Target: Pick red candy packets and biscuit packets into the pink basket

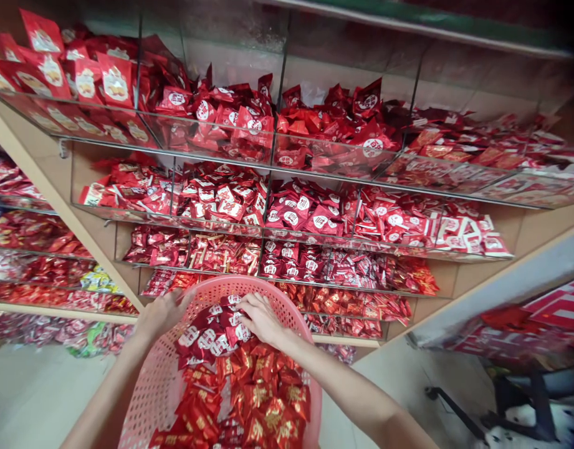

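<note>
Both forearms reach forward, left hand (162, 316) curled palm-down, right hand (261, 317) angled inward, fingers bent.

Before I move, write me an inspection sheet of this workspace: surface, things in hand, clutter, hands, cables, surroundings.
Surface: pale floor beneath; the basket's support is not visible.
Things in hand: pink basket holding maroon packets and red-and-gold packets.
Clutter: black frame at lower right, identity unclear.
Hands: left at the basket's rim; right on the maroon packets.
Cables: nothing seen.
Surroundings: wooden shelving with clear-fronted bins full of packets.
</note>
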Available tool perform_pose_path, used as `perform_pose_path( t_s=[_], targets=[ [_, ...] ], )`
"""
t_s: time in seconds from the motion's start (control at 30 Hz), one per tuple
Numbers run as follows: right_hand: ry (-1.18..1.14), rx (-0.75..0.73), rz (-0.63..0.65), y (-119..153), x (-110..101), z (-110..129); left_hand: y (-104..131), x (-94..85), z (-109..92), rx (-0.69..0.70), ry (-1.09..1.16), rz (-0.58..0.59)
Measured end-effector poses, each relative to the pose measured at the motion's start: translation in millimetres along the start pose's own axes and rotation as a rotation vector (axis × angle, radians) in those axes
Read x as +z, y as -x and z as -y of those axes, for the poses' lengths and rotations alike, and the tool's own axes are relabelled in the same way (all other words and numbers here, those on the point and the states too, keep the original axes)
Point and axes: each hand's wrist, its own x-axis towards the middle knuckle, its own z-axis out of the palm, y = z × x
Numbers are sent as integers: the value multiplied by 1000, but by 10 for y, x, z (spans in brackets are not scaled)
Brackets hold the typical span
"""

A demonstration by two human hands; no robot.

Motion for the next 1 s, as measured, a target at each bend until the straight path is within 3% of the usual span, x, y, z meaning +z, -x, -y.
perform_pose_path(
  t_s=[0.17,0.33,0.43,0.57,0.77,1.0],
  targets=[
    [10,6,-46,4,-26,-12,-78,82,59,7,-7,-30],
    [10,6,-131,-8,-223,-73,-186,209,169,35,14,-68],
    [48,21,-214,-43,-406,-228,-215,247,202,50,13,-78],
    [148,105,-276,-162,-650,-623,-209,250,201,36,14,-86],
    [397,320,-149,-575,-926,-1190,-135,187,157,-6,9,-65],
    [411,349,40,-1099,-900,-1404,-72,203,244,-57,-3,-34]
  ],
)
